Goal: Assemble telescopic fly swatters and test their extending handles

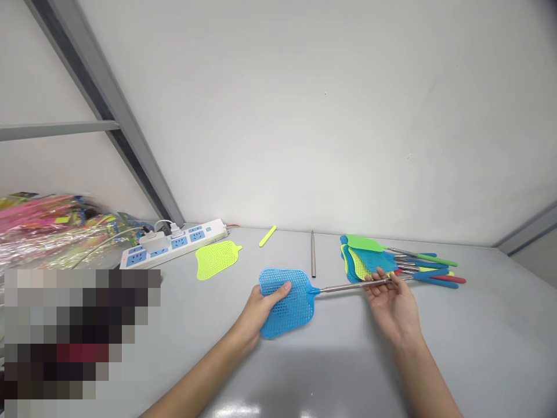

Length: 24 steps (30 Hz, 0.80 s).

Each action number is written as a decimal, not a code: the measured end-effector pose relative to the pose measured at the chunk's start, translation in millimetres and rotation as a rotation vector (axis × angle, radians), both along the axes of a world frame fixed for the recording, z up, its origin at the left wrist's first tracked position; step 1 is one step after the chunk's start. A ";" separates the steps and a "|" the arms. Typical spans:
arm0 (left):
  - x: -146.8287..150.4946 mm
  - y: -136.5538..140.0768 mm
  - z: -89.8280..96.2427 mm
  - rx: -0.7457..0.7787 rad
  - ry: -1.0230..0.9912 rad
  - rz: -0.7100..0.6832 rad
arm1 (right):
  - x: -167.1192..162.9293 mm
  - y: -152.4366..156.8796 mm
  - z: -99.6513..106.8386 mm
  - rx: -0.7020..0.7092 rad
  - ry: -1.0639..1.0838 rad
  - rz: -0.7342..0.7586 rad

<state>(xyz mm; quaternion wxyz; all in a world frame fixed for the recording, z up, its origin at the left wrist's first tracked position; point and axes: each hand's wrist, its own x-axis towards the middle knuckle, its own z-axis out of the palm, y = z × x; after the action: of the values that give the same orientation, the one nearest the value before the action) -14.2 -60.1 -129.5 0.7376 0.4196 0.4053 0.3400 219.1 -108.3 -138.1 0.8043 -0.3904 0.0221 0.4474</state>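
A blue fly swatter point(296, 313) with a perforated head and a telescopic metal rod spans both hands above the table. My left hand point(261, 310) grips the head at its left edge, thumb on top. Turned palm up, my right hand point(394, 305) has its curled fingers and thumb at the rod near the blue handle point(435, 281). Just behind the right hand lies a pile of fly swatters point(374, 258) in blue, green and yellow, their handles pointing right. A loose yellow swatter head point(216, 259), a yellow handle piece point(267, 236) and a metal tube point(313, 255) lie apart behind the blue head.
A white power strip point(174, 247) with plugs in it stands at the table's back left. Plastic-wrapped colourful goods point(56, 226) are heaped at far left, above a pixelated patch. A pale wall point(304, 116) and grey metal frame posts point(130, 145) bound the table point(339, 360).
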 end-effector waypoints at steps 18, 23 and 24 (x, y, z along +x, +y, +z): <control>-11.9 12.3 10.3 -0.115 0.082 -0.053 | 42.1 -6.6 -12.8 0.119 0.209 -0.187; -12.5 10.4 7.8 -0.124 0.078 -0.063 | 41.6 -8.4 -18.9 0.155 0.262 -0.194; -12.5 9.8 7.3 -0.130 0.079 -0.062 | 40.9 -8.6 -18.9 0.168 0.265 -0.196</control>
<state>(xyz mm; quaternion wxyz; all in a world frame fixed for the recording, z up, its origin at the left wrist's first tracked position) -26.7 -50.2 -122.2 0.7569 0.3961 0.4421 0.2732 259.9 -116.9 -157.0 0.8638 -0.2556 0.1281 0.4148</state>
